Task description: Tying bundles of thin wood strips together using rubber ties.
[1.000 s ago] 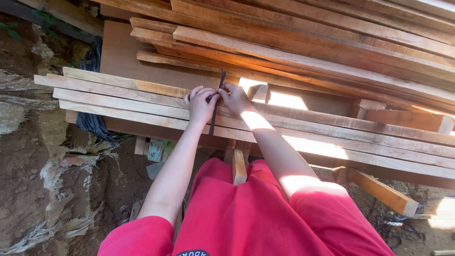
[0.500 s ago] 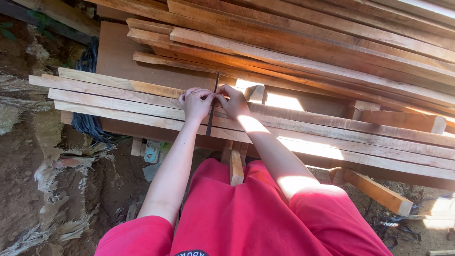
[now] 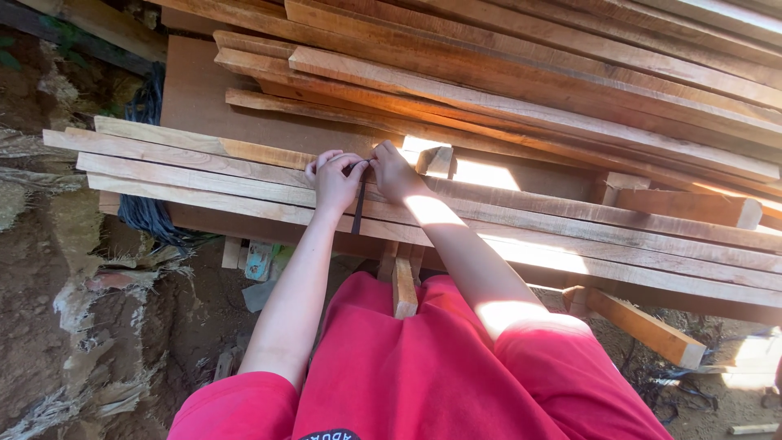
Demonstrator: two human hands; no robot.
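Head view: two hands on a thin dark strip over stacked planks

Item 1. Left hand [image 3: 336, 181]: fingers [image 3: 352, 165] curled tight, tips bunched at the upper end of a thin dark strip [image 3: 358, 213]. The hand appears pinched on that end; the exact contact is too small to see clearly.

Item 2. Right hand [image 3: 397, 173]: fingers bent and closed, tips meeting the left hand's at the same upper end of the strip. Whether it truly grips the strip cannot be told.

Item 3. Thin dark strip: narrow, straight, near upright in the picture, running from the joined fingertips down toward the person. It lies between the two wrists and crosses the front planks [image 3: 204, 175], ending near their nearer edge.

Item 4. Front planks: several long pale boards laid side by side, running left to right, under both hands.

Item 5. Rear timber stack [image 3: 529, 73]: long reddish boards piled beyond the hands, partly sunlit.

Item 6. Flat brown board [image 3: 195, 98]: under the stack, to the left.

Item 7. Red garment [image 3: 423, 375]: covers the person's legs and sleeves, bottom of the picture.

Item 8. Bare earth [image 3: 49, 310]: at the left, with scraps.
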